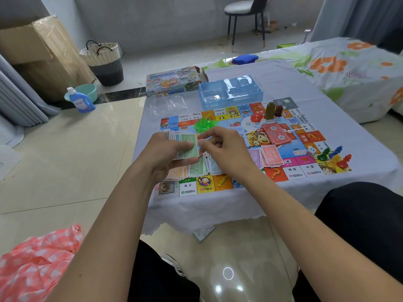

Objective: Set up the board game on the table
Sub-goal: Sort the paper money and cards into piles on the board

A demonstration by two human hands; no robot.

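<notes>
The fingers [185,146] of the left hand [168,153] are curling round a stack of play money [185,147], thumb pressing on the green note on top. The fingers [206,147] of the right hand [222,147] are bending inward and pinching at the stack's right edge; whether they are gripping a note there is hard to tell. Both hands are hovering over the near left part of the game board [237,136], which is lying flat on the bench [283,83] under a pale cloth.

Beneath the hands, sorted piles of notes [192,171] are lying along the board's near edge, orange and green among them. Right of the right hand, pink notes [271,158] are lying beside purple ones, and another pink pile [277,132] is sitting nearer the board's middle. A heap of green plastic houses [202,125] is sitting just beyond the hands. Toward the board's far right corner, tall building pieces [273,110] are standing upright. At the near right corner, coloured pawns [333,156] are lying beside a die [310,151].

Past the board's far edge, a clear blue plastic tray [229,90] is sitting, with the game box [172,83] to its left at the bench's far left corner. A crumpled clear bag [168,104] is lying near that box.
</notes>
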